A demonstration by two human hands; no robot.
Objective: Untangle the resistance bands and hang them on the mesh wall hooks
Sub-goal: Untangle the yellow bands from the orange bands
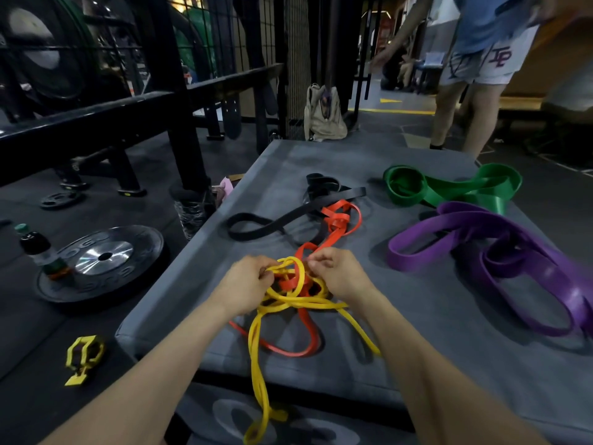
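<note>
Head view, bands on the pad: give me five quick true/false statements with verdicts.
1. Both hands work the yellow band tangled with the red band. True.
2. The green band hangs on a hook. False: it lies on the grey pad.
3. The purple band is right of the hands. True.
4. The left hand is empty. False: it grips yellow strands.
5. The black band lies on the floor. False: on the pad.

Fingertips of left hand (248, 277) and right hand (335, 274) buried in yellow band (256, 348) and orange band (333, 232) knot. Purple band (481, 232) blurred, cut at right edge. Far bystander (475, 53) cropped above waist.
</note>
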